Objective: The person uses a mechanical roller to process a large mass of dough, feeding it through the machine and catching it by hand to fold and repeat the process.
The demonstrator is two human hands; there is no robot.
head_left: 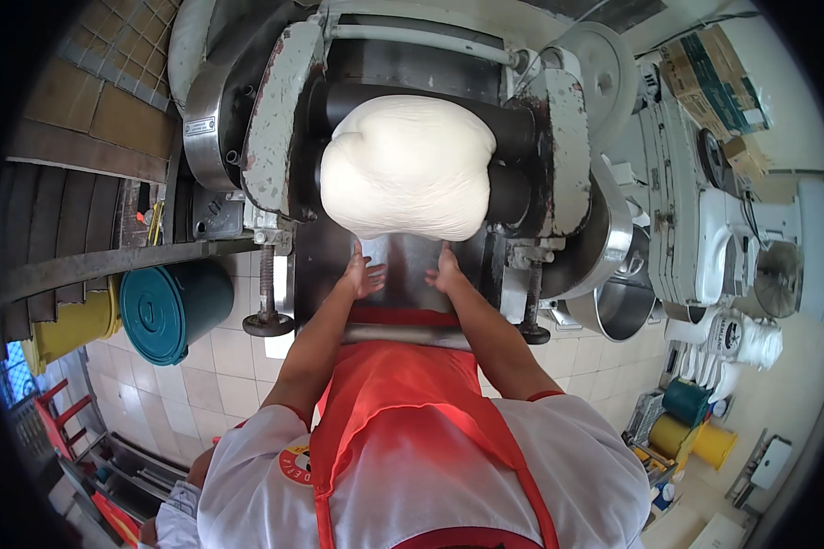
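A large, smooth, pale lump of dough (407, 169) rests on the dark rollers (513, 133) of a dough sheeter with worn, chipped side frames (284, 119). My left hand (364, 274) is at the near edge of the dough, toward its left side. Its fingers are spread and the thumb points up toward the dough. Opposite it, my right hand (444, 267) has its thumb up close to the dough's underside; its fingers are partly hidden but look stretched out. Whether either hand touches the dough I cannot tell. Between them lies the sheeter's dark metal slope (403, 265).
Hand-screw knobs (267, 325) stick out on both sides of the machine. A lidded teal bin (176, 311) and a yellow container (73, 334) stand to the left. At the right are a steel mixing bowl (621, 297) and other machines. Part of another person (178, 517) shows at the lower left.
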